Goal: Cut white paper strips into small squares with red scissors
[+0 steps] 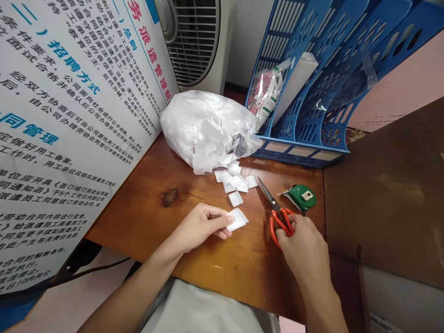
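Between thumb and fingers, my left hand (204, 222) pinches a small white paper piece (237, 219), perhaps more than one layer, above the wooden table. My right hand (301, 240) grips the orange handles of a pair of scissors (274, 203), whose blades point up and left toward loose paper squares. A single white square (236, 199) lies just beyond the held paper. Several more squares (234, 178) spill from a translucent plastic bag (183, 125) full of similar pieces. Right of the scissors sits a green tape measure (302, 196), close to my right fingers.
A blue file rack (301, 155) stands at the back right with a plastic packet (265, 92) in it. Behind the bag is a box fan (196, 41). A large printed board (79, 115) borders the wooden table (138, 208) on the left; a brown panel (385, 199) is at right.
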The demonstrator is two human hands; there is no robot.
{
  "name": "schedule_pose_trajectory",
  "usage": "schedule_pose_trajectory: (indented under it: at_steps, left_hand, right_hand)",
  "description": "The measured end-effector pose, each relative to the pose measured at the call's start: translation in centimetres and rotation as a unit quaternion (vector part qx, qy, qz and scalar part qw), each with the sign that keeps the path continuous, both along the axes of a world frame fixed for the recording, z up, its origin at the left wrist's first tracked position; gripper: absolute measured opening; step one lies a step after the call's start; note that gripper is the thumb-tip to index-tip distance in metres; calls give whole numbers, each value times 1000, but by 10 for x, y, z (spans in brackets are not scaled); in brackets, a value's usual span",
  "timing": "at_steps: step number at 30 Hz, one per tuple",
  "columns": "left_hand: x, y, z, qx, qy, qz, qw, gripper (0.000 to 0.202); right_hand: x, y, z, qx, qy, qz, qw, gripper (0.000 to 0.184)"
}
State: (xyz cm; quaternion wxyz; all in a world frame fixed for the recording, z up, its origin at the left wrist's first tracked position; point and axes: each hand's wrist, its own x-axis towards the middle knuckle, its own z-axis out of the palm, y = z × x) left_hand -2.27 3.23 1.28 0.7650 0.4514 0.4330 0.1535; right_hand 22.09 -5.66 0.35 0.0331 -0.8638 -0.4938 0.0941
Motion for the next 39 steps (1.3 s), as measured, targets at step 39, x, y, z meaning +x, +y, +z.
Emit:
schedule_pose_trajectory:
  at_steps: [39]
  left_hand:
    - [23,4,13,43,-49,-138,988,34]
  right_hand:
    - [-40,-1,12,148,671,-99,720,35]
